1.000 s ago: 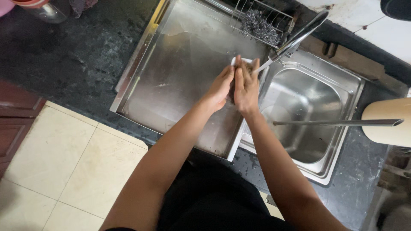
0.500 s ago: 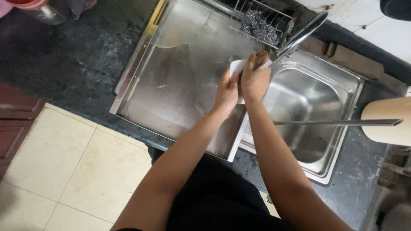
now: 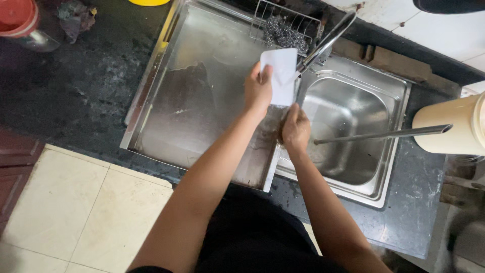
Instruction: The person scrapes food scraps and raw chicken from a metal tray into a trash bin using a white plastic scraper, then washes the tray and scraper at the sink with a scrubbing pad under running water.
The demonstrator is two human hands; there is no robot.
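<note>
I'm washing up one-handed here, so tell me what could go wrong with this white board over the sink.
1. The left hand grips the flat white rectangular board by one edge only; if wet, it may slip into the steel sink basin.
2. The board sits close to the chrome tap spout and could knock it.
3. The right hand, low at the basin rim, might get splashed.

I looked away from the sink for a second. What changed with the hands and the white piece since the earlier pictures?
The hands, pressed together a second ago, have separated. The left hand now holds the white flat piece up near the faucet; the right hand has dropped lower, at the basin edge. The drainboard, steel wool and cream container stayed put.
</note>
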